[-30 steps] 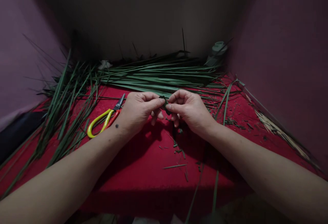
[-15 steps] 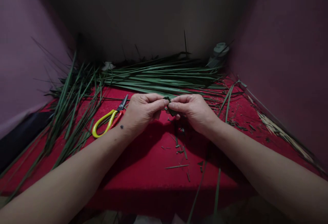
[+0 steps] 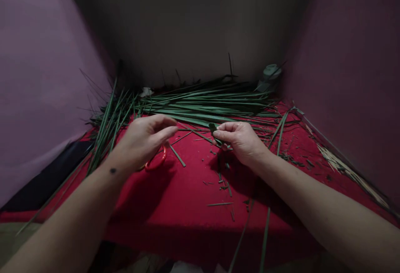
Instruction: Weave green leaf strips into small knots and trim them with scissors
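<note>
My right hand point(image 3: 240, 139) pinches a small dark green leaf strip point(image 3: 213, 128), folded or wound up, between thumb and fingers above the red cloth. My left hand point(image 3: 148, 137) hovers to the left with thumb and fingers apart and holds nothing. Beneath it lie the scissors; only the orange-red handle loop point(image 3: 165, 156) shows clearly, the remainder being mostly covered by the hand. Several cut bits of leaf point(image 3: 219, 204) are scattered on the cloth below my right hand.
Long green leaves point(image 3: 200, 108) lie across the back, and another bunch point(image 3: 108, 129) leans at the left. A pale plastic bottle point(image 3: 270, 75) stands at the back right. Thin pale sticks point(image 3: 350, 173) line the right edge. A dark object point(image 3: 53, 177) sits at the left edge.
My left hand has let go of the leaf strip and moved left, over the scissors. The right hand keeps the strip. The whole view has shifted slightly.
</note>
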{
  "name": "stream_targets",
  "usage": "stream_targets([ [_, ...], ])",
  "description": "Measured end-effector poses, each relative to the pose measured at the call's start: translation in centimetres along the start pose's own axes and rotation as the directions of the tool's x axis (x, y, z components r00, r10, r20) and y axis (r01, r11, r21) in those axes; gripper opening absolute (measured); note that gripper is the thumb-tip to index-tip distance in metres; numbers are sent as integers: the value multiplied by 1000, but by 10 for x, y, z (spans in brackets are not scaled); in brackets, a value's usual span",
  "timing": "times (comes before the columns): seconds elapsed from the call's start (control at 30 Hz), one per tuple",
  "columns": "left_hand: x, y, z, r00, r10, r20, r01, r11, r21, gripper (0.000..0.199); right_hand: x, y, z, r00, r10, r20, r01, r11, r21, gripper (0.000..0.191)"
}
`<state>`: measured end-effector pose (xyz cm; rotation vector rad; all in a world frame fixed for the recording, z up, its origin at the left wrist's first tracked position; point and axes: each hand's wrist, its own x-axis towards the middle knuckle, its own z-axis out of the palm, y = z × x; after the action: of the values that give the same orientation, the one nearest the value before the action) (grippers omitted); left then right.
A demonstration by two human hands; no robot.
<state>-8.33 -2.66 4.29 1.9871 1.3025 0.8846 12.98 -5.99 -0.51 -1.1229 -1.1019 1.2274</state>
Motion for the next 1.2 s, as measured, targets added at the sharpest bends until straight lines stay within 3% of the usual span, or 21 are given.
stream_targets([
  [0.1, -8, -25, -24, 996, -78, -48, 85, 980, 181, 20, 1, 1, -1, 999, 17, 36, -18, 1000, 20, 17],
  [0.17, -14, -33, -26, 981, -193, -37, 196, 976, 100, 25, 0, 2, 0, 998, 47, 44, -49, 998, 43, 17],
  [0.27, -20, -23, -10, 956, -271, 113, 286, 945, -156, 34, -3, 3, 5, 998, 48, 37, -50, 997, 56, 16],
  [0.43, -15, 14, 36, 957, -130, 260, 238, 865, -441, 23, -10, 1, 12, 998, -40, 40, 40, 999, 4, 13],
  [0.53, -12, 23, 54, 979, -115, 168, 179, 878, -443, 17, -12, 1, 15, 995, -91, 28, 91, 995, -30, 10],
  [0.63, -10, 25, 59, 987, -139, 81, 160, 901, -402, 19, -12, 4, 17, 992, -127, 26, 128, 992, -24, 10],
  [0.77, -7, 25, 57, 986, -153, 69, 167, 925, -342, 21, -10, 7, 19, 994, -111, 16, 111, 994, -5, 12],
  [0.97, 3, 28, 54, 986, -159, 52, 167, 913, -373, 20, -7, 6, 17, 996, 38, 76, -41, 999, 34, 15],
  [1.2, 9, 28, 59, 991, -128, 40, 134, 912, -387, 22, -2, 9, 13, 998, -20, 56, 20, 1000, 14, 17],
])
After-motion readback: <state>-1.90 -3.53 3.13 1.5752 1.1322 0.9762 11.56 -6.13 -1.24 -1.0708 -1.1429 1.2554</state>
